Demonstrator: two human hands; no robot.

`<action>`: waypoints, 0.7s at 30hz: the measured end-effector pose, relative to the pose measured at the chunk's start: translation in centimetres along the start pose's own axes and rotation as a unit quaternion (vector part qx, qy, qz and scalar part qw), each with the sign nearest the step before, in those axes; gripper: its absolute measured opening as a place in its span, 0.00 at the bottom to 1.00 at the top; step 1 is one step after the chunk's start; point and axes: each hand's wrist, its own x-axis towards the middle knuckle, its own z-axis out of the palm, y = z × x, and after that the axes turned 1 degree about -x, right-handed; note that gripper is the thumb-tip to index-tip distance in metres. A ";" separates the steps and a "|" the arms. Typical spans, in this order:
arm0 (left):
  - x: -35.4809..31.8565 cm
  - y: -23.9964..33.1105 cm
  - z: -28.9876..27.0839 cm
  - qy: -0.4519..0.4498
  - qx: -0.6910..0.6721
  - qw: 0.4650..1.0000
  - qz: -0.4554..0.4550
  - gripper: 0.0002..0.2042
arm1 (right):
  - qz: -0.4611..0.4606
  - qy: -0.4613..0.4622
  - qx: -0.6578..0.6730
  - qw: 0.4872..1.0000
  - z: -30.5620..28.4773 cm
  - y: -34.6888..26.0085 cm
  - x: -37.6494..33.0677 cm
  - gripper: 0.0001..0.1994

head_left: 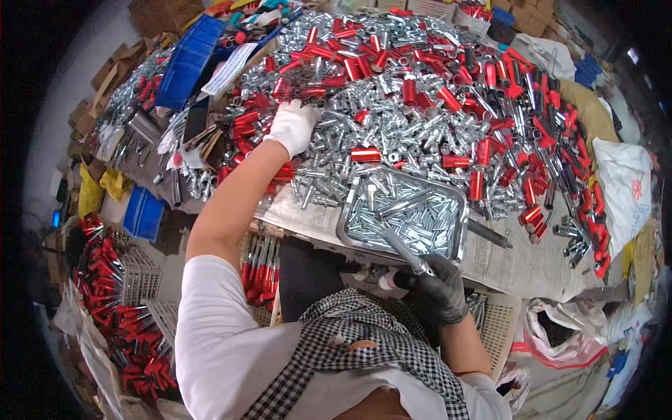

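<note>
My left hand [292, 129], in a white glove, reaches into the big heap of metal parts [399, 122]. Its fingers are curled down among the pieces near a red cylinder [282, 89], and whatever they grip is hidden. Close to my body, my right hand [442, 288], in a dark grey glove, is closed around a silver metal tube [406, 250]. The tube slants up and left over the near rim of a metal tray [463, 234]. Inside that tray lie many small silver pins [427, 224] and a few thicker silver rods [406, 203].
Red sleeves and handles [535, 143] mix into the heap at right. A dark bar [490, 234] juts out beside the tray. Blue bins [190, 59] stand at far left. Below left, red-handled tools [119, 301] fill the floor near crates [140, 276]. White sacks [621, 192] flank the right edge.
</note>
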 end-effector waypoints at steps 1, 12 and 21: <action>0.6 0.2 -0.1 -0.021 0.016 1.000 0.006 0.17 | -0.037 0.000 -0.087 0.995 0.0 0.0 0.1 0.24; -2.7 2.8 -7.5 0.182 -0.384 0.894 0.145 0.15 | -0.022 0.096 -0.014 0.995 -0.1 0.3 -0.6 0.18; -11.9 13.7 -10.5 0.075 -0.397 0.831 0.382 0.22 | -0.225 0.090 -0.318 0.917 -1.7 -2.4 -1.6 0.18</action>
